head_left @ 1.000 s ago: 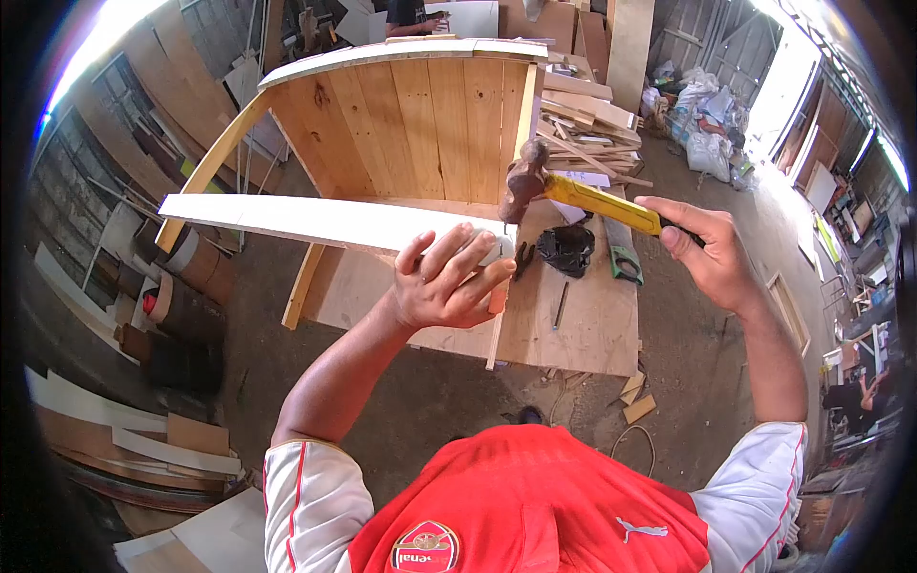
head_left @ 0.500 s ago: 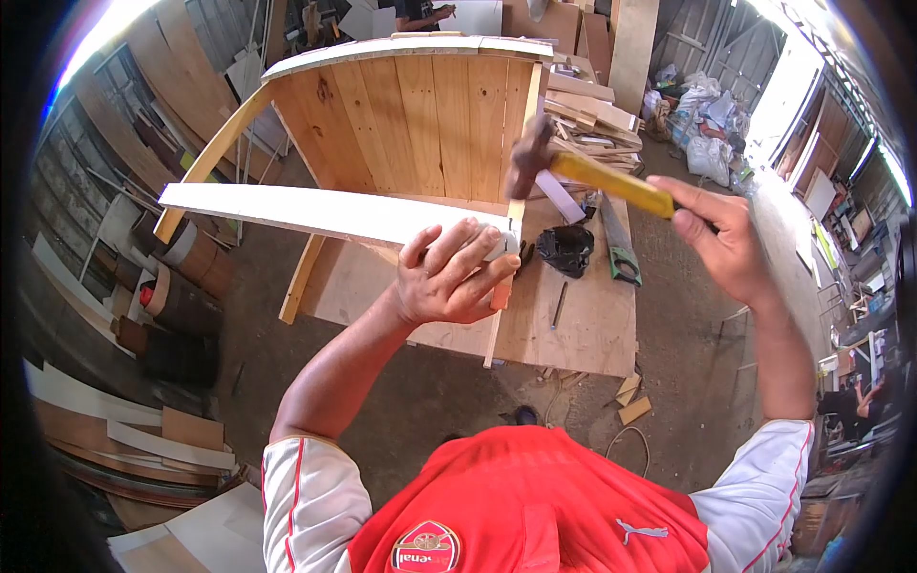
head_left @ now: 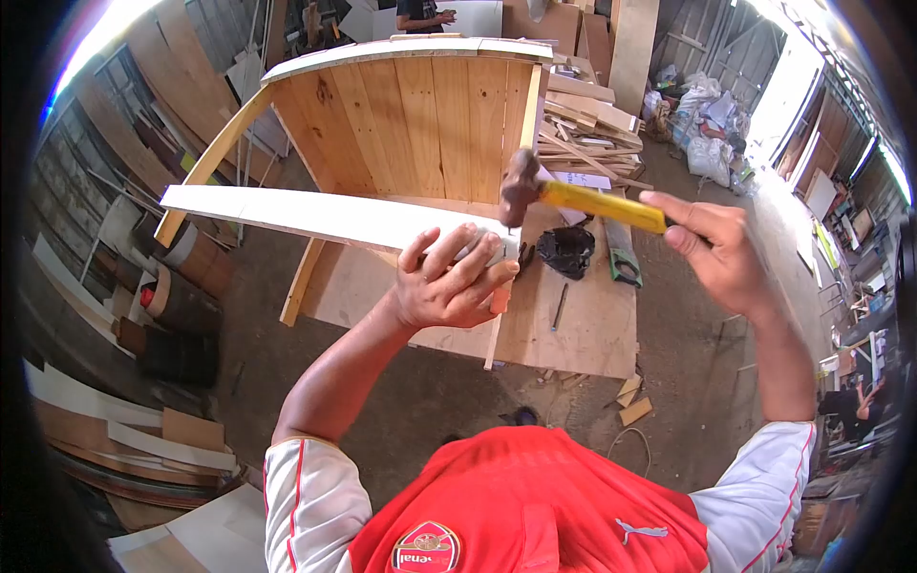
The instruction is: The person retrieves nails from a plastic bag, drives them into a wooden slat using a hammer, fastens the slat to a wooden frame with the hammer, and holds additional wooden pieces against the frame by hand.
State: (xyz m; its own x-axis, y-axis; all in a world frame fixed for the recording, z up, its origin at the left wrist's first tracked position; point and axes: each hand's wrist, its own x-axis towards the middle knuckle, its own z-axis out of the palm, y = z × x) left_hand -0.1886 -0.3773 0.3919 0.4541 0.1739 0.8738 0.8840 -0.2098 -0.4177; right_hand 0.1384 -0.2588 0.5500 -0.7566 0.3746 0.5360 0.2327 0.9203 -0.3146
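Observation:
My right hand is closed round the yellow handle of a hammer. The hammer's brown head is over the right end of a curved white board, at the top of a thin nail; whether they touch I cannot tell. My left hand grips that same end of the board, fingers spread over its top and close to the nail. The board forms the near edge of a wooden frame with a slatted panel, and the frame stands on a plywood worktable.
On the table's right side lie a black plastic bag, a handsaw with a green handle and a pencil. Stacked wood strips are behind. A person stands at the far side. Wood offcuts lie on the floor.
The hammer has come down and slightly left, its head now at the nail. My left hand stays on the board's end.

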